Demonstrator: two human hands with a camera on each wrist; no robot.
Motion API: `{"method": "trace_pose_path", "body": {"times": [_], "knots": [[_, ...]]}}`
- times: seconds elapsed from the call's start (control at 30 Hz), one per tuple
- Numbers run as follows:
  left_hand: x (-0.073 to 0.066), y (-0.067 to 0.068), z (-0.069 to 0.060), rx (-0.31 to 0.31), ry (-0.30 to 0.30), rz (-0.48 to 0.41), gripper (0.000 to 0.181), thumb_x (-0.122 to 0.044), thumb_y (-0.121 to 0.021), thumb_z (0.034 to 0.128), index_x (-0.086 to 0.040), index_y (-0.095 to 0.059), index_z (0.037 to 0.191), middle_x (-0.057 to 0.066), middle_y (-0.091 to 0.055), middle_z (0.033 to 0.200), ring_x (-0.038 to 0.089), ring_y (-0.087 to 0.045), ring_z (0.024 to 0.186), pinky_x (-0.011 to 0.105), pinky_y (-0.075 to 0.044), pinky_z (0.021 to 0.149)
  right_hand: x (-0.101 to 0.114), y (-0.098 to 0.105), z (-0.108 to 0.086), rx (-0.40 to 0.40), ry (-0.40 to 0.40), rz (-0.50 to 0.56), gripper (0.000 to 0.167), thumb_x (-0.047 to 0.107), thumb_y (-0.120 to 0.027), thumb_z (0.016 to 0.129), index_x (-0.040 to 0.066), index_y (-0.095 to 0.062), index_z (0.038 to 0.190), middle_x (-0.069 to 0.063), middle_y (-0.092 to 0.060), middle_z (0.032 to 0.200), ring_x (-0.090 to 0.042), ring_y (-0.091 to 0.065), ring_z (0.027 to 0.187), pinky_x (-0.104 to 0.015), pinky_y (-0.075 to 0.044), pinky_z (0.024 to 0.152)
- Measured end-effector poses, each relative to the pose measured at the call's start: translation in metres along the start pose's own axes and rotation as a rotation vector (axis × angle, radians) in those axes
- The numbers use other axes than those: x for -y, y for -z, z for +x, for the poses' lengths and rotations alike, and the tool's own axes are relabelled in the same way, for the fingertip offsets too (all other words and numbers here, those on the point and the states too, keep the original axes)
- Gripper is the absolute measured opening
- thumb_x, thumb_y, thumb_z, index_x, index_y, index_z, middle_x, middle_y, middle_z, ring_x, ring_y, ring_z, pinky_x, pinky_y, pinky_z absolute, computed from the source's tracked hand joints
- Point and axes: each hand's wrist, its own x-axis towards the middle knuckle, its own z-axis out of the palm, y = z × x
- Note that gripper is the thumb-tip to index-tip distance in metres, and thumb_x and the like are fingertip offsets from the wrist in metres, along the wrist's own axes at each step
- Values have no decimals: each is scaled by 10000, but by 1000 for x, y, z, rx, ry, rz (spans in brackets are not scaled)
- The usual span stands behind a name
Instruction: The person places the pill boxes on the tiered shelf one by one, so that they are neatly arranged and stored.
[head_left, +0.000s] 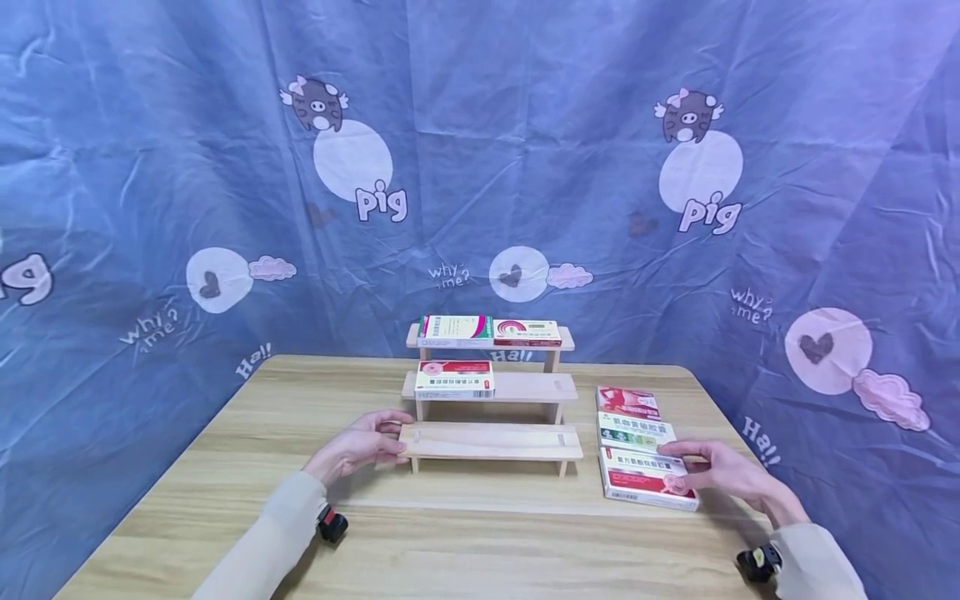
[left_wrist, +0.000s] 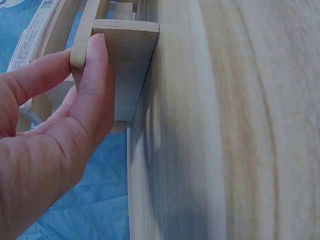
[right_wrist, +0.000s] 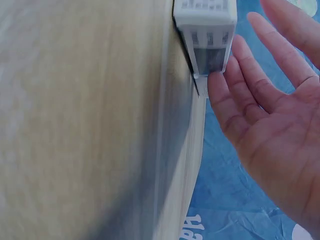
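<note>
In the head view my left hand (head_left: 363, 446) pinches the left end of the lowest board of a three-step wooden display stand (head_left: 487, 440). The left wrist view shows the thumb and fingers on either side of that board end (left_wrist: 125, 27). My right hand (head_left: 716, 471) hovers over the right side of a red-and-white medicine box (head_left: 641, 479), nearest the front of three flat boxes. In the right wrist view its fingers are loosely extended, with a fingertip by the box's end (right_wrist: 210, 55); firm contact cannot be told. Behind lie a green-and-white box (head_left: 633, 432) and a red box (head_left: 628, 402).
On the top step lie a green-and-white box (head_left: 453, 329) and a dark red-and-white box (head_left: 527, 332). A red-and-white box (head_left: 453, 380) lies on the left of the middle step. The wooden table (head_left: 465, 550) meets a blue printed cloth (head_left: 525, 167) behind.
</note>
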Motion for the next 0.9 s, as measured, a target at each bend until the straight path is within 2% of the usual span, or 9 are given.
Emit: {"method": "trace_pose_path", "body": {"times": [0.13, 0.23, 0.37, 0.53, 0.63, 0.77, 0.83, 0.9], "knots": [[0, -1, -1, 0, 0, -5, 613, 126, -604, 835, 108, -350, 1392, 211, -496, 1208, 259, -632, 969, 442, -578, 923, 0, 0, -1, -8, 20, -49, 532, 104, -726, 857, -86, -541, 1317, -322, -536, 1300, -60, -612, 1019, -166, -509, 832], [0, -1, -1, 1, -1, -9, 614, 130, -599, 833, 112, -348, 1392, 212, -495, 1208, 260, -629, 970, 446, -576, 926, 1, -1, -1, -21, 9, -61, 531, 120, -741, 846, -47, -563, 1318, -234, -594, 1271, -34, -597, 1016, -173, -505, 839], [-1, -1, -1, 6, 1, -8, 616, 129, -597, 833, 111, -345, 1396, 207, -503, 1209, 257, -630, 973, 446, -574, 931, 2, -2, -1, -2, 28, -69, 513, 124, -750, 842, -36, -582, 1299, -160, -653, 1202, -28, -600, 1007, -186, -517, 842], [-2, -1, -1, 10, -5, -8, 600, 132, -591, 838, 107, -352, 1388, 189, -534, 1197, 251, -634, 976, 433, -577, 928, 1, -1, -2, 72, 18, -42, 512, 121, -739, 853, -30, -571, 1312, -227, -613, 1234, -46, -620, 1014, -167, -516, 847], [-2, -1, -2, 16, -7, -11, 600, 131, -592, 837, 109, -352, 1385, 181, -544, 1186, 248, -636, 975, 429, -577, 929, 0, -1, -2, 140, 52, -9, 537, 91, -721, 860, -63, -531, 1337, -275, -575, 1271, -63, -630, 1053, -158, -508, 882], [-2, -1, -2, 24, -10, -14, 605, 129, -593, 836, 112, -345, 1388, 180, -548, 1187, 248, -638, 979, 431, -573, 937, -2, -2, -2, 228, 118, 55, 575, 18, -696, 859, -112, -461, 1367, -206, -571, 1310, -55, -607, 1122, -157, -491, 933], [-2, -1, -2, 25, -11, -14, 602, 128, -591, 839, 112, -345, 1388, 179, -548, 1186, 247, -636, 981, 434, -572, 938, -2, -4, -2, 241, 120, 60, 603, 5, -714, 837, -97, -459, 1373, -162, -562, 1316, -38, -577, 1133, -153, -473, 941], [-1, 0, -2, 23, -11, -9, 597, 127, -589, 842, 113, -348, 1388, 180, -543, 1186, 246, -635, 980, 439, -572, 937, -2, -7, -2, 241, 105, 41, 640, 14, -747, 806, -63, -471, 1378, -173, -535, 1312, -24, -549, 1125, -154, -456, 937]]}}
